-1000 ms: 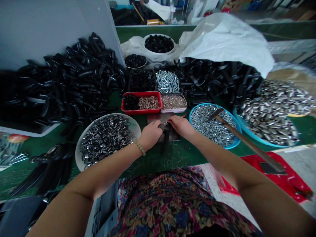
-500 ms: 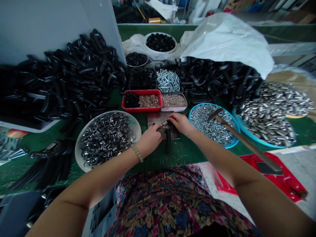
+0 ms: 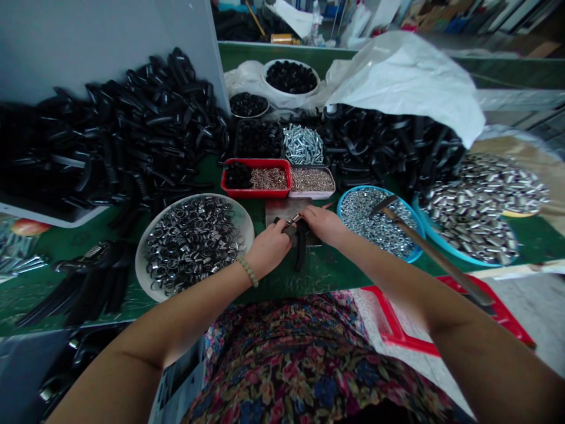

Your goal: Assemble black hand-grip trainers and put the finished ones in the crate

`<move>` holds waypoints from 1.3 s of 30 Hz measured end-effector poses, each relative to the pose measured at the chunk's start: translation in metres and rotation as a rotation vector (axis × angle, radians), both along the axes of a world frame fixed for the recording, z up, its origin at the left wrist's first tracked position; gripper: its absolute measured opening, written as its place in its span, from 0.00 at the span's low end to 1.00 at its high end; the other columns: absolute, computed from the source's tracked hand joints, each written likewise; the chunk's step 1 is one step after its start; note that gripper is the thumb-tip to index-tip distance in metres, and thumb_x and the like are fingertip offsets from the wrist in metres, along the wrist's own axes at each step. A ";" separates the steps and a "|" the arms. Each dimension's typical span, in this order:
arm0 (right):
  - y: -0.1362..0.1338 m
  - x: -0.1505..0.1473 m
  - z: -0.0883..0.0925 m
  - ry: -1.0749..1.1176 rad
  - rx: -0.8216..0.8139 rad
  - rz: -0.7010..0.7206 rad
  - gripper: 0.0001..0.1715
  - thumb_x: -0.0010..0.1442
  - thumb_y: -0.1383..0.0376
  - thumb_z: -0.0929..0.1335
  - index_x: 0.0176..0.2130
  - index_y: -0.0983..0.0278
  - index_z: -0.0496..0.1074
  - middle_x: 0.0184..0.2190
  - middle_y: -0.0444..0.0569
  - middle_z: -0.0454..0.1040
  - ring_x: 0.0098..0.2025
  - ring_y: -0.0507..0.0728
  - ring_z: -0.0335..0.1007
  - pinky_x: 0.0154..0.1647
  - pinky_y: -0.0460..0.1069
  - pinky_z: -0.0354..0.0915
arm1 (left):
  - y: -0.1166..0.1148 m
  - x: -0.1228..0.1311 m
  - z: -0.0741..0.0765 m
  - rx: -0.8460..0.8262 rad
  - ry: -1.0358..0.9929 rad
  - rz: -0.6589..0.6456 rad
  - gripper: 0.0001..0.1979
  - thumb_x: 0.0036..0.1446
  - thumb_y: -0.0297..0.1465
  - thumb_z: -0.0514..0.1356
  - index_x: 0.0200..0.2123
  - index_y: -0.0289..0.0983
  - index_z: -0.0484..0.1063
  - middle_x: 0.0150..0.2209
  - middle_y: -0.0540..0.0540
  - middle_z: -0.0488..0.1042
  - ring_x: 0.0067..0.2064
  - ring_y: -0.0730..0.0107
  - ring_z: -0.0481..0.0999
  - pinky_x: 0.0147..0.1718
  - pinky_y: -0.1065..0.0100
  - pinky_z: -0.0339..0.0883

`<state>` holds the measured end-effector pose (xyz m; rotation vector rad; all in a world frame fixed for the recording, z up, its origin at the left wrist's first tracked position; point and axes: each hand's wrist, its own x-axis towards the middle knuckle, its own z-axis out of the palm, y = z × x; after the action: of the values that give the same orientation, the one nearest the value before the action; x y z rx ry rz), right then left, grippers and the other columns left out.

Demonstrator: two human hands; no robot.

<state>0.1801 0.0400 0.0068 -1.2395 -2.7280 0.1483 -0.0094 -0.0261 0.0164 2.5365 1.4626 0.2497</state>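
Over a flat metal plate, both my hands meet at a black curved handle part whose end hangs down toward the table's front edge. My left hand is closed around its upper left side. My right hand has its fingertips pressed together at the upper right side of the same part. A small shiny metal cylinder lies between the fingertips of both hands. The fingers cover much of the joint there.
A white dish of metal rings stands left. A red tray and a blue basin of small metal pieces are nearby. A hammer lies across the basin. Black handles pile up at the left.
The view has shifted slightly. Both hands stay together at the black handle part, with the right fingers moved a little around the metal cylinder.
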 end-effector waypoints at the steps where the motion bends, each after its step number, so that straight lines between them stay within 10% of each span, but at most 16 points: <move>1: 0.001 0.001 0.001 0.055 -0.034 0.014 0.16 0.65 0.68 0.60 0.46 0.70 0.72 0.41 0.59 0.73 0.45 0.60 0.70 0.47 0.53 0.66 | 0.000 0.000 0.001 -0.004 0.000 0.001 0.16 0.63 0.31 0.49 0.53 0.36 0.67 0.47 0.41 0.67 0.45 0.63 0.70 0.46 0.64 0.67; 6: 0.002 0.061 0.012 0.300 -0.224 -0.259 0.23 0.68 0.63 0.54 0.59 0.60 0.62 0.48 0.52 0.74 0.47 0.57 0.71 0.45 0.54 0.69 | -0.001 -0.002 0.003 -0.009 -0.011 0.009 0.18 0.64 0.32 0.49 0.55 0.37 0.65 0.47 0.41 0.67 0.45 0.62 0.71 0.45 0.64 0.67; 10: -0.020 0.162 0.023 -0.089 0.094 -0.738 0.29 0.63 0.57 0.61 0.58 0.70 0.63 0.50 0.71 0.69 0.52 0.71 0.67 0.46 0.63 0.64 | 0.000 -0.003 0.001 -0.013 -0.016 -0.006 0.18 0.64 0.32 0.49 0.55 0.36 0.65 0.47 0.41 0.67 0.43 0.63 0.71 0.42 0.65 0.68; 14: -0.046 0.212 0.023 -0.226 0.062 -0.797 0.21 0.59 0.61 0.65 0.49 0.70 0.72 0.39 0.75 0.73 0.42 0.77 0.71 0.35 0.66 0.63 | 0.001 -0.003 0.000 -0.008 -0.005 -0.008 0.17 0.64 0.32 0.49 0.53 0.35 0.66 0.47 0.41 0.67 0.43 0.62 0.71 0.40 0.65 0.69; 25: -0.069 0.038 0.062 0.237 -0.179 -0.438 0.27 0.67 0.59 0.55 0.64 0.57 0.54 0.48 0.53 0.75 0.43 0.63 0.75 0.39 0.54 0.70 | 0.001 -0.001 0.001 -0.029 -0.003 -0.002 0.19 0.64 0.32 0.49 0.57 0.36 0.63 0.48 0.41 0.67 0.44 0.62 0.71 0.43 0.65 0.67; 39: -0.061 0.026 0.070 0.176 -0.190 -0.433 0.27 0.67 0.61 0.56 0.64 0.58 0.56 0.47 0.52 0.76 0.42 0.63 0.76 0.39 0.55 0.71 | 0.002 -0.001 -0.003 -0.006 0.011 -0.040 0.15 0.63 0.29 0.50 0.51 0.35 0.67 0.48 0.40 0.67 0.44 0.62 0.70 0.42 0.64 0.67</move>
<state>0.2060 -0.0205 0.0764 -1.7416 -2.2784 0.4489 -0.0109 -0.0242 0.0138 2.5631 1.4133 0.2257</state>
